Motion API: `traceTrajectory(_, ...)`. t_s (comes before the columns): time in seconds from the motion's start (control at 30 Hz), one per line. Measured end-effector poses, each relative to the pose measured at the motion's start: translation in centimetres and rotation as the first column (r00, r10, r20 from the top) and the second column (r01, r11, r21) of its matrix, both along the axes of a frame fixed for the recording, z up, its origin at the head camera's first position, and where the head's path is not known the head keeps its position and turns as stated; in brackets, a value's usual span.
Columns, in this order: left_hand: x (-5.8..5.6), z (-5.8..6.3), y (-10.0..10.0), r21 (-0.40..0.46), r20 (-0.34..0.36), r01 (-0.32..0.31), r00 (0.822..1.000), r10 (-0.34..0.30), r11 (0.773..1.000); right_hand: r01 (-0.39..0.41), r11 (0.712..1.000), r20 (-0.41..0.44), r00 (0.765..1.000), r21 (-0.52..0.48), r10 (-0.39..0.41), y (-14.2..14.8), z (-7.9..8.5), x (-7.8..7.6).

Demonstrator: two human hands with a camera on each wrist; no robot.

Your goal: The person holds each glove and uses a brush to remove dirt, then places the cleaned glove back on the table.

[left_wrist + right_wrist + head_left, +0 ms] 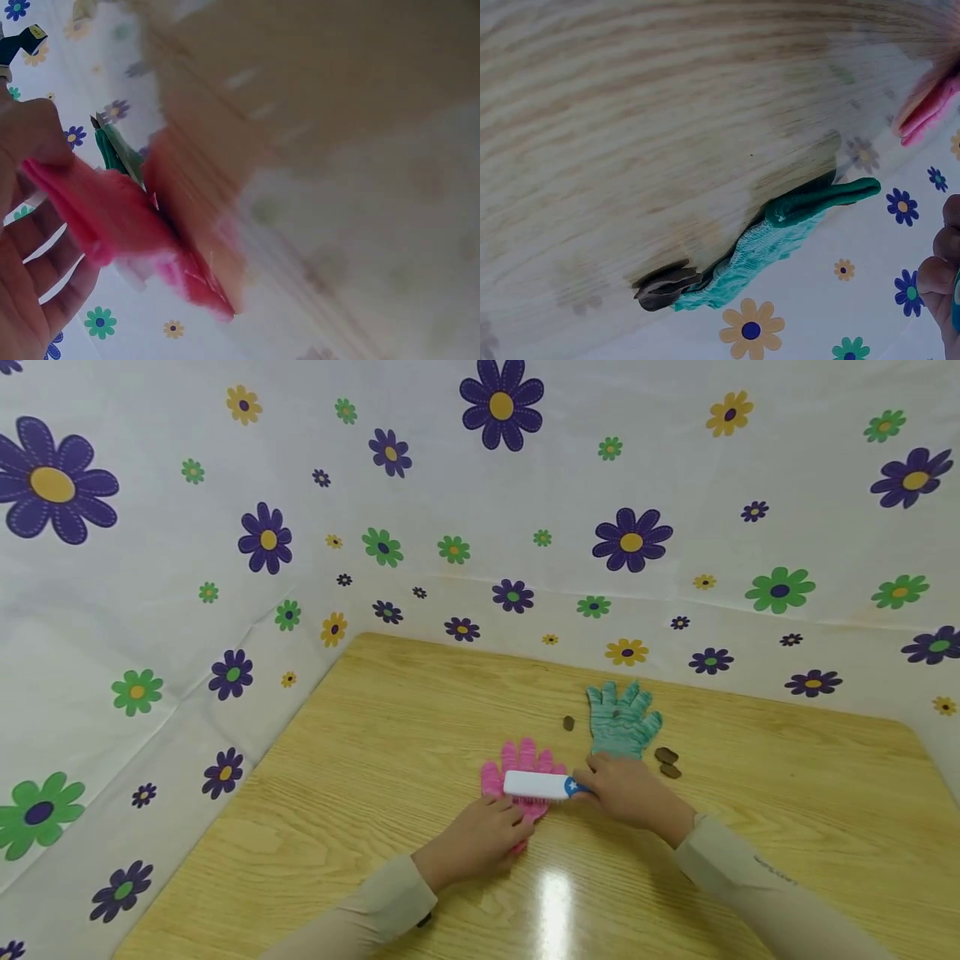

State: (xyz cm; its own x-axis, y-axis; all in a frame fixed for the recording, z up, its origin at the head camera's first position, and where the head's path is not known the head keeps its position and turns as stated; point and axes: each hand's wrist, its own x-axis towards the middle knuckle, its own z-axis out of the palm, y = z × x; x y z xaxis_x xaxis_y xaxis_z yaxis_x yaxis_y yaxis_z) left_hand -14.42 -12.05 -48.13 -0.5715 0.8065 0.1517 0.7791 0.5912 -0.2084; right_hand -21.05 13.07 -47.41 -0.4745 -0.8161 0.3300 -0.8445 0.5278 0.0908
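Observation:
A pink knit glove (513,760) lies on the table with its fingers pointing away. My left hand (480,837) holds it near the cuff; in the left wrist view the pink fabric (112,217) passes between thumb and fingers. Over the glove's palm, a white brush (536,785) with a blue, star-marked handle has its bristles facing down on the knit. My right hand (630,791) grips that handle, of which only a sliver shows at the right wrist view's edge. Just beyond the right hand, a teal knit glove (622,722) lies flat, a small dark spot on it.
Small brown lumps lie around the teal glove: one (568,723) to its left, a pair (666,755) to its right. The wooden table (390,718) meets white, flower-printed sheeting (675,468) at the back and left.

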Motion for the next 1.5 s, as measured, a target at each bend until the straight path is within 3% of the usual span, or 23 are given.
traceTrajectory(0.23,0.2,0.1,-0.3,0.049,0.013,-0.029,1.0,0.028,0.998,0.14,0.99,0.064,0.988,0.013,-0.14,0.3,0.4,-0.3)
traceTrajectory(0.4,0.2,0.0,-0.4,0.076,-0.003,-0.045,0.999,0.046,0.996,0.186,0.981,0.053,0.981,0.053,-0.189,0.5,0.8,-0.5)
traceTrajectory(0.5,0.2,0.0,-0.4,0.093,0.0,-0.063,0.998,0.063,0.994,0.17,0.984,0.036,0.985,0.048,-0.171,0.5,0.9,-0.3)
traceTrajectory(0.73,0.2,0.2,-0.4,0.094,0.016,-0.091,0.996,0.089,0.991,0.036,0.999,-0.001,0.999,0.019,-0.036,-0.2,0.6,0.6)
traceTrajectory(0.9,0.2,0.1,-0.4,0.095,0.018,-0.1,0.995,0.099,0.99,0.011,0.999,-0.024,1.0,0.032,-0.011,-0.6,0.5,1.1)
traceTrajectory(1.0,0.2,0.1,-0.4,0.09,0.016,-0.102,0.995,0.101,0.991,0.016,0.998,0.015,1.0,0.062,-0.017,-0.7,0.5,1.2)
traceTrajectory(1.2,0.3,0.3,-0.4,0.027,0.012,-0.109,0.994,0.109,0.994,0.161,0.983,0.184,0.967,0.086,-0.175,-0.6,0.4,0.6)
traceTrajectory(1.33,0.2,0.3,-0.5,0.01,0.015,-0.115,0.993,0.115,0.993,0.271,0.96,0.177,0.944,0.064,-0.278,-0.3,0.5,-0.2)
traceTrajectory(1.43,0.2,0.3,-0.5,0.008,0.025,-0.111,0.994,0.111,0.994,0.305,0.951,0.209,0.928,0.044,-0.307,0.1,0.8,-0.4)
traceTrajectory(1.5,0.3,0.3,-0.5,-0.001,0.035,-0.113,0.993,0.113,0.994,0.287,0.957,0.24,0.927,0.045,-0.289,0.2,1.1,-0.3)
